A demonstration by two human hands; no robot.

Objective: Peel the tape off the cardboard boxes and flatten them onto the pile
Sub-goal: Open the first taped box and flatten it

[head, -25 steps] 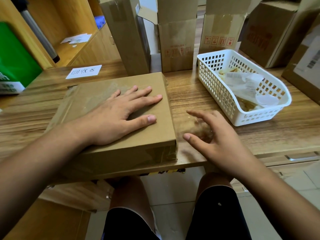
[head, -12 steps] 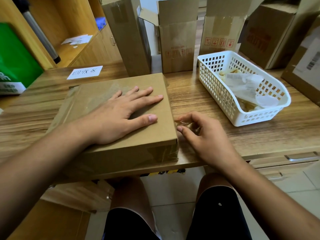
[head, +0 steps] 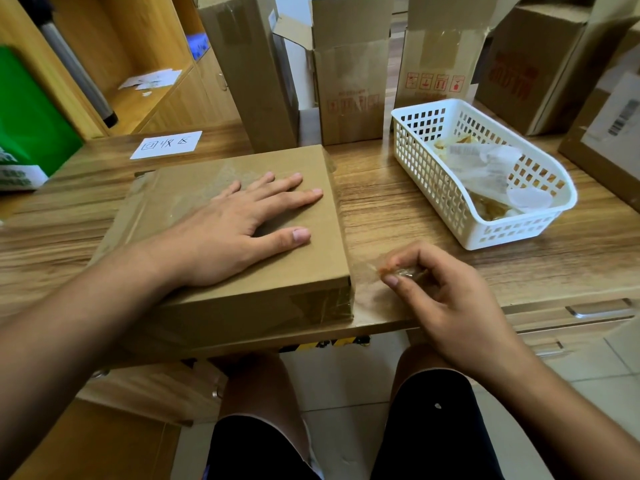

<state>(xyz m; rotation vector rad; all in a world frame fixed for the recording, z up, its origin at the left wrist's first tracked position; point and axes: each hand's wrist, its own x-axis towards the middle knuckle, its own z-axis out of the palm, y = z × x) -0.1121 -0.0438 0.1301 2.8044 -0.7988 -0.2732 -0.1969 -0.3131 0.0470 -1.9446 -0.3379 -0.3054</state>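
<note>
A flat brown cardboard box (head: 180,188) with clear tape on its faces lies on the wooden table (head: 398,209). My left hand (head: 235,226) rests flat on its top, fingers spread. To the right of the box's near corner, my right hand (head: 440,299) pinches the end of a strip of clear tape (head: 370,271) between thumb and fingers. The strip stretches from the box's right side to my fingers.
A white plastic basket (head: 433,181) holding peeled tape and label scraps stands at the right. Several upright cardboard boxes (head: 349,81) line the back of the table. A paper label (head: 166,144) lies at the back left, a green bag (head: 27,133) at the far left.
My right hand went from open beside the box to pinching tape at the box's right edge, then pulled it out to the right and toward me. My left hand stayed flat.
</note>
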